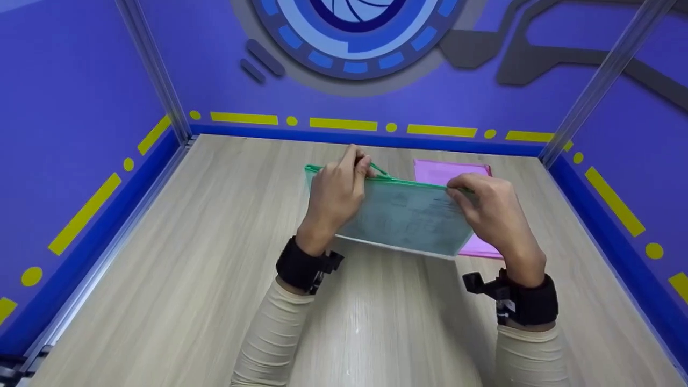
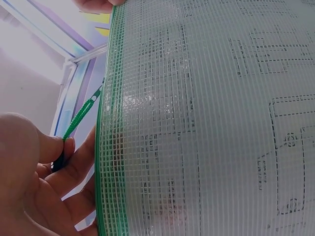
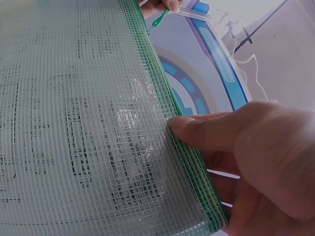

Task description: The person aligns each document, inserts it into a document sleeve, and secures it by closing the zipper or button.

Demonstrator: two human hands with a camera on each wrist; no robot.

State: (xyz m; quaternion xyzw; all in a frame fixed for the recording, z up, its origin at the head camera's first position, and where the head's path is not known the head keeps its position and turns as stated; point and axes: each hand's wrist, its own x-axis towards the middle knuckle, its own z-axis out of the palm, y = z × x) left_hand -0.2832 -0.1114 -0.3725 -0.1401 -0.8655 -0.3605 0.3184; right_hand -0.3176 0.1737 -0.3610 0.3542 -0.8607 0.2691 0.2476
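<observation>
A see-through mesh zipper pouch [image 1: 408,215] with a green zipper edge is held up above the table, tilted, with printed paper showing through it. My left hand [image 1: 336,188] pinches the green zipper pull cord [image 2: 78,118] between thumb and finger at the pouch's top edge. At the top right edge, my right hand [image 1: 486,207] pinches the pouch, its thumb [image 3: 184,123] on the near face by the zipper. The fingers behind the pouch are partly hidden. Behind it on the table lies a pink pouch or folder [image 1: 438,169], partly covered.
The wood-grain table [image 1: 188,258] is bounded by blue-purple panels [image 1: 204,70] at the back and both sides. Metal posts [image 1: 607,80] stand at the back corners. A black strap with a small camera [image 1: 303,266] circles each wrist.
</observation>
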